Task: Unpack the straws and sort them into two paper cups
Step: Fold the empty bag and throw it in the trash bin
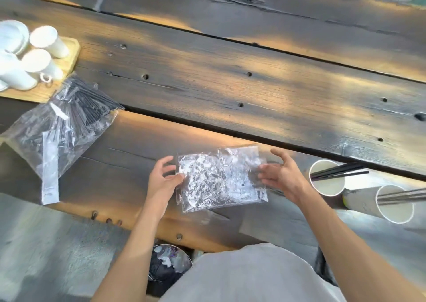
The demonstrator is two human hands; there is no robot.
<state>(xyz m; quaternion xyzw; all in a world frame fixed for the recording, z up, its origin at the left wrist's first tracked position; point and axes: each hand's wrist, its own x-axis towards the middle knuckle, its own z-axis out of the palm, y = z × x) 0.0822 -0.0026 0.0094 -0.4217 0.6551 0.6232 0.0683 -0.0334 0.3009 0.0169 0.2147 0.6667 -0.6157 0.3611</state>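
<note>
A crumpled clear plastic wrapper lies flat on the wooden table in front of me. My left hand pinches its left edge between thumb and fingers. My right hand rests against its right edge with fingers spread. To the right stand two paper cups: the nearer-centre cup holds black straws, the far-right cup holds grey straws. At the left lies a clear bag with several black straws inside.
A wooden tray at the far left carries several white upside-down cups. A white paper strip lies by the bag. Below the table edge sits a bin with scraps. My grey shirt fills the bottom.
</note>
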